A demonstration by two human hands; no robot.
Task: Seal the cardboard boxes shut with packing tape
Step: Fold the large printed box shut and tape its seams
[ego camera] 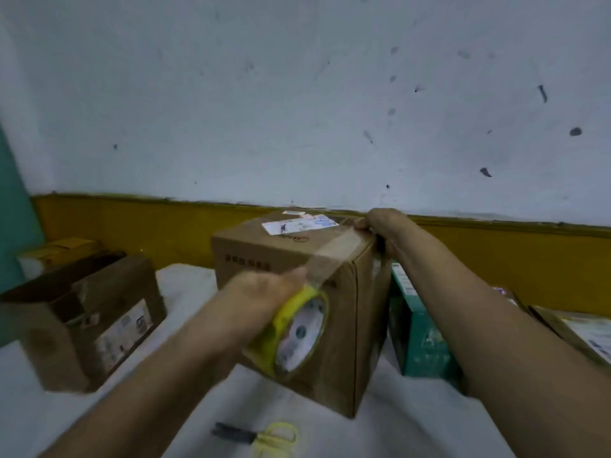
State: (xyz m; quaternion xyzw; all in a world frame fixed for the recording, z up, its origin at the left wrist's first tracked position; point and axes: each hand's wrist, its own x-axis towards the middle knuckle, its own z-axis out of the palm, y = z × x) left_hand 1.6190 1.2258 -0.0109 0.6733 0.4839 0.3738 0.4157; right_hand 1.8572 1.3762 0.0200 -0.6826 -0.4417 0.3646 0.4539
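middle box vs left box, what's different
The middle box is closed, with tape from the tape roll in the left hand across its top and the right hand gripping its far edge; the left box looks open and untouched. The middle box has its label on top, the left box on its side. Both are brown cardboard.

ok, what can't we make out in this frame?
All head view:
- left hand and tape roll: motion-blurred; core print unreadable.
- right hand: fingertips hidden behind the cardboard box corner it grips.
- labels on box top: too small to read.
- teal box: mostly hidden by the right forearm and cardboard box.
- scissors: blurred, blades indistinct.
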